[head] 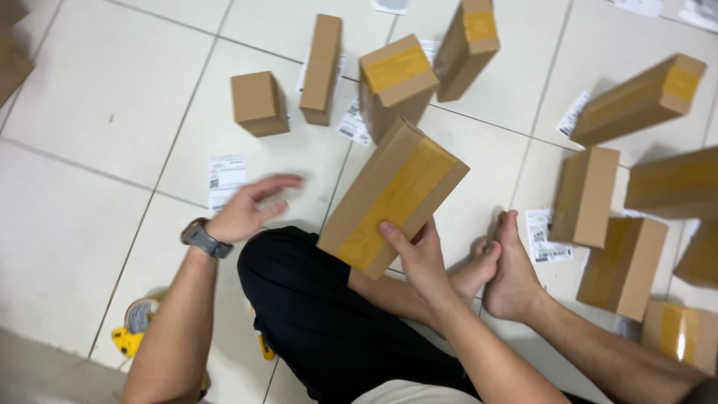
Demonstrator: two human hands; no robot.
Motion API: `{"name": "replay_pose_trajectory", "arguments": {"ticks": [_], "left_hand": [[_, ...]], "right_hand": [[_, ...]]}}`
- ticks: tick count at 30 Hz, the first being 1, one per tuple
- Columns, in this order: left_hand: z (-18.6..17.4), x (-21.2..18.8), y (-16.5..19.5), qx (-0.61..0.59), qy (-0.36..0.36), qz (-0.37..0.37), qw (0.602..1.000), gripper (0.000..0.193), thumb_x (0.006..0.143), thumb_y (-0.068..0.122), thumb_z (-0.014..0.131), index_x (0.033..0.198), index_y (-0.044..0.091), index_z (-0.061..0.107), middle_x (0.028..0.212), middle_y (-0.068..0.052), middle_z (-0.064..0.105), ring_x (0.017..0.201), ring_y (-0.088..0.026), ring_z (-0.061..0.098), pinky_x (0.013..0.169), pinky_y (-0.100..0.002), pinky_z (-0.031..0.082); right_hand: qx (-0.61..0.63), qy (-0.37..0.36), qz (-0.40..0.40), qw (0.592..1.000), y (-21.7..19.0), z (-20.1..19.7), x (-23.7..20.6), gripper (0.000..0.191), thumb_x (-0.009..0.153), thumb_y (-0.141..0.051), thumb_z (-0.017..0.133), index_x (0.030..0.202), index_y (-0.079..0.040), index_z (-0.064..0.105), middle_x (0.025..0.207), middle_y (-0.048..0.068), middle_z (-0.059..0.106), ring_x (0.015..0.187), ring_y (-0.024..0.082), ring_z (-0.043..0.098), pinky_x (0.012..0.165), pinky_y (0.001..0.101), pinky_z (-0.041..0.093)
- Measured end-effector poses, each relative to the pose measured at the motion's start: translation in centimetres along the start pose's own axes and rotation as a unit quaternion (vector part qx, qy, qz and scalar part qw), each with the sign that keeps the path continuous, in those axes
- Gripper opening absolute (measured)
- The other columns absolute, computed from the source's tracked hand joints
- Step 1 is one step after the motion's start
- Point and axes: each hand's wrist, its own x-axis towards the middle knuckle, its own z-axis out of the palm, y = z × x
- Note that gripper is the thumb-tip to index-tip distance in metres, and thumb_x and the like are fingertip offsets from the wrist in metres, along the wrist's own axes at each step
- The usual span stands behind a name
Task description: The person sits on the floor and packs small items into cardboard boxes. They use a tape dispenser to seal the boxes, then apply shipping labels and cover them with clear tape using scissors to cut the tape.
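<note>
A white tiled floor [90, 97] carries many sealed cardboard boxes toward its far and right edges, with paper labels [224, 178] lying between them. The right hand [420, 254] grips a long taped box [393, 196], tilted above the knee. The left hand [250, 209], open with fingers spread, hovers over one label near the floor's middle.

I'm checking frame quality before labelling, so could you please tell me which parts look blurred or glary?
Head view: the left hand is motion-blurred; the right hand and its taped cardboard box are sharp; boxes at the right edge are soft; the tape shows mild sheen; lighting is even, with soft shadows on the tiled floor.
</note>
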Motion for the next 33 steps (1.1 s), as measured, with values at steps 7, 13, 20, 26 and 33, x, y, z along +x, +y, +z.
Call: {"name": "replay_pose_trajectory", "arguments": {"ticks": [7, 13, 20, 26, 33], "left_hand": [[-4.2, -2.9, -13.5, 0.483, 0.139, -0.187, 0.844, 0.043, 0.089, 0.035, 0.08, 0.126, 0.013, 0.076, 0.13, -0.018, 0.067, 0.118, -0.036, 0.063, 0.101, -0.046, 0.053], [2.4, 6.1, -1.4, 0.375, 0.167, 0.051, 0.911, 0.025, 0.102, 0.023, 0.078, 0.119, 0.004, 0.073, 0.114, -0.012, 0.07, 0.1, -0.03, 0.069, 0.086, -0.038, 0.057], [24.8, 14.3, 3.3, 0.484, -0.101, 0.227, 0.839, 0.054, 0.092, 0.03, 0.067, 0.139, 0.005, 0.058, 0.144, -0.015, 0.055, 0.139, -0.03, 0.047, 0.117, -0.051, 0.034], [26.8, 13.9, -0.5, 0.423, -0.116, 0.142, 0.887, 0.061, 0.094, 0.032, 0.063, 0.145, 0.001, 0.05, 0.155, -0.024, 0.038, 0.145, -0.041, 0.035, 0.12, -0.053, 0.026], [26.7, 12.1, -0.8, 0.397, -0.128, 0.154, 0.896, 0.054, 0.096, 0.026, 0.063, 0.143, 0.002, 0.053, 0.156, -0.022, 0.04, 0.146, -0.04, 0.037, 0.12, -0.05, 0.031]], "right_hand": [[-0.037, 0.146, 0.208, 0.966, 5.3, -9.8, 5.2, 0.076, 0.084, -0.043, 0.071, 0.14, -0.001, 0.042, 0.119, 0.019, 0.067, 0.102, 0.023, 0.072, 0.085, 0.0351, 0.06], [-0.598, -0.202, 0.19, 0.752, -1.6, -20.4, 8.1, 0.095, 0.084, -0.068, 0.064, 0.15, -0.003, 0.043, 0.154, 0.019, 0.045, 0.142, 0.035, 0.044, 0.115, 0.0412, 0.036], [-0.593, -0.064, 0.509, 0.621, -14.6, -35.7, -8.0, 0.068, 0.093, -0.067, 0.047, 0.133, -0.015, 0.063, 0.108, 0.014, 0.075, 0.077, 0.026, 0.079, 0.078, 0.0395, 0.065], [-0.369, 0.014, 0.47, 0.801, -4.6, -35.3, -13.6, 0.064, 0.093, -0.061, 0.049, 0.134, -0.014, 0.062, 0.113, 0.014, 0.073, 0.085, 0.026, 0.076, 0.082, 0.0394, 0.062], [-0.302, 0.082, 0.388, 0.867, 0.6, -33.1, -16.6, 0.06, 0.093, -0.053, 0.051, 0.135, -0.012, 0.061, 0.118, 0.014, 0.071, 0.094, 0.026, 0.073, 0.086, 0.0391, 0.059]]}}
